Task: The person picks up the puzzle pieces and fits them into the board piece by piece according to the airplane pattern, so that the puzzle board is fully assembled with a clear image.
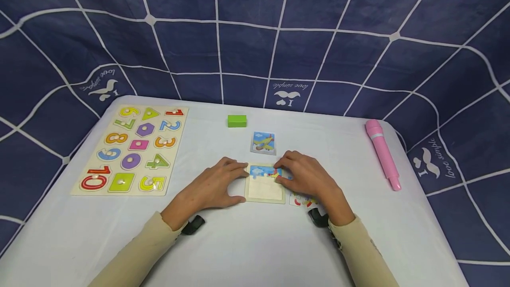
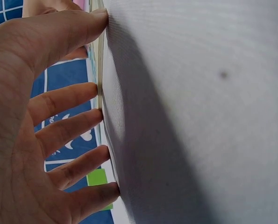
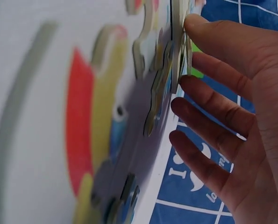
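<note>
A wooden jigsaw tray [image 1: 264, 189] lies in front of me, with sky-blue pieces along the top of its recess and bare wood below. My left hand [image 1: 217, 185] is at its left side; in the left wrist view the spread fingers and thumb rest along the tray's edge. My right hand [image 1: 308, 176] reaches over the upper right corner. Its thumb and index finger pinch a puzzle piece [image 1: 276, 173] with red and yellow on it, in line with the blue row. Several loose puzzle pieces [image 1: 296, 199] lie beside the tray, partly under the right wrist.
Behind the tray lies a small airplane picture card [image 1: 263, 142], and farther back a green block [image 1: 237, 121]. A number-and-shape peg board [image 1: 129, 152] covers the table's left side. Toward the right edge lies a pink toy microphone [image 1: 383, 154]. A dark blue cloth hangs behind the table.
</note>
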The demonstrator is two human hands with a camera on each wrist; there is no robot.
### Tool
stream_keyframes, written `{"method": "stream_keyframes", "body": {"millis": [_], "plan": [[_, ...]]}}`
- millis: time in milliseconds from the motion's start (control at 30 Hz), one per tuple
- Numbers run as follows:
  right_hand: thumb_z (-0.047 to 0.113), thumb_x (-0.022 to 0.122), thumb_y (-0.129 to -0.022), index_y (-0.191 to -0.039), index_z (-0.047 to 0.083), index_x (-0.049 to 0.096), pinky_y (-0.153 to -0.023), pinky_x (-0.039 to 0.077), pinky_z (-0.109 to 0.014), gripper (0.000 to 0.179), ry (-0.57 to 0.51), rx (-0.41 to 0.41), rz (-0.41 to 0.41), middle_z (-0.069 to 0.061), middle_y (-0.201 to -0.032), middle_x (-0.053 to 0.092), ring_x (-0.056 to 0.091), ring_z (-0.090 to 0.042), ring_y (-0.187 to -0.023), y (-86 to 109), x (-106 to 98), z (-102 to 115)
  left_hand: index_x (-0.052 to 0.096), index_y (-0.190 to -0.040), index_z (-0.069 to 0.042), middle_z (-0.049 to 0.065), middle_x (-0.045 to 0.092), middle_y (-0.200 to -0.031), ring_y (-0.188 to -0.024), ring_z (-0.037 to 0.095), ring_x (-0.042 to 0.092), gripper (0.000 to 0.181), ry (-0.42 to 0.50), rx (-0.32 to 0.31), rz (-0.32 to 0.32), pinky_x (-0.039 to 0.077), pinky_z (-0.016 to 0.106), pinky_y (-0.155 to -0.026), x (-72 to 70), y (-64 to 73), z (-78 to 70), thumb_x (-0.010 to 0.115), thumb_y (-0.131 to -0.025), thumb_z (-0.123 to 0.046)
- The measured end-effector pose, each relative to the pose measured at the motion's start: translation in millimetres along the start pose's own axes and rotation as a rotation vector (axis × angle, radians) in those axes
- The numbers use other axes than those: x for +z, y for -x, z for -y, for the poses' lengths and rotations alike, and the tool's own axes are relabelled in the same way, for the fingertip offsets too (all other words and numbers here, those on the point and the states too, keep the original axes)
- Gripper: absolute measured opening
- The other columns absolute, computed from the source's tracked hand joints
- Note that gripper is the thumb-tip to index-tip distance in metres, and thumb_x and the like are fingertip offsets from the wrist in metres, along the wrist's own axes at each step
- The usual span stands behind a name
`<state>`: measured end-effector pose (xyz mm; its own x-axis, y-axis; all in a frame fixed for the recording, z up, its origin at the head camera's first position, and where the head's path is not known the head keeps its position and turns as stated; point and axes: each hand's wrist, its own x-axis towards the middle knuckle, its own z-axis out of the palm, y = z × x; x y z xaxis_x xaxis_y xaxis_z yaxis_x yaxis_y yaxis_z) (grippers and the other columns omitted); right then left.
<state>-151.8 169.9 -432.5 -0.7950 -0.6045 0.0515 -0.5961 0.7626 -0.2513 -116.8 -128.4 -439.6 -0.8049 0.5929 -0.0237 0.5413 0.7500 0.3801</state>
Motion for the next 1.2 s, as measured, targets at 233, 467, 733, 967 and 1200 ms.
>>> {"method": "stream_keyframes", "body": {"millis": [233,467,733,967,1200], "plan": [[0.032,0.088,-0.091,-0.118,0.017,0.081,-0.088,0.059,-0.040,0.032,0.020,-0.008,-0.003,0.002,-0.115,0.071,0.068,-0.016,-0.103,-0.4,1.1,2.6,0.072,-0.141,-0.019,0.002,0.056,-0.160,-0.144,0.027,0.049,0.064,0.001,0.005,-0.003,0.059,0.056,-0.092,-0.4,0.1,-1.1,0.090,-0.086,-0.045],[0.032,0.089,-0.091,-0.117,0.018,0.081,-0.090,0.059,-0.040,0.030,0.006,0.010,0.013,0.002,-0.115,0.071,0.067,-0.016,-0.103,0.4,-0.4,4.5,0.071,-0.142,-0.019,0.001,0.056,-0.160,-0.144,0.026,0.049,0.067,-0.008,0.008,-0.003,0.059,0.055,-0.094,-1.0,0.1,0.2,0.091,-0.085,-0.048],[0.033,0.089,-0.092,-0.123,0.017,0.081,-0.097,0.058,-0.041,0.036,-0.034,0.028,0.047,0.002,-0.119,0.071,0.066,-0.016,-0.109,1.7,-2.3,2.8,0.072,-0.141,-0.017,0.002,0.057,-0.160,-0.143,0.027,0.050,0.069,0.007,0.010,-0.020,0.059,0.055,-0.092,-0.1,0.8,1.4,0.093,-0.083,-0.047],[0.032,0.090,-0.091,-0.127,0.018,0.080,-0.099,0.058,-0.043,0.040,-0.095,0.057,0.040,0.003,-0.121,0.073,0.066,-0.014,-0.113,10.2,-7.9,-4.0,0.073,-0.139,-0.016,0.001,0.057,-0.160,-0.143,0.028,0.051,0.068,0.021,-0.006,-0.024,0.059,0.056,-0.092,0.8,0.1,0.4,0.094,-0.082,-0.047],[0.030,0.089,-0.091,-0.126,0.016,0.080,-0.099,0.057,-0.042,0.039,-0.103,0.086,0.042,0.003,-0.121,0.073,0.066,-0.015,-0.113,20.4,-13.5,-8.4,0.074,-0.139,-0.016,0.000,0.057,-0.160,-0.145,0.027,0.050,0.068,0.019,-0.010,-0.018,0.059,0.055,-0.093,0.5,-0.1,0.9,0.094,-0.082,-0.048]]}}
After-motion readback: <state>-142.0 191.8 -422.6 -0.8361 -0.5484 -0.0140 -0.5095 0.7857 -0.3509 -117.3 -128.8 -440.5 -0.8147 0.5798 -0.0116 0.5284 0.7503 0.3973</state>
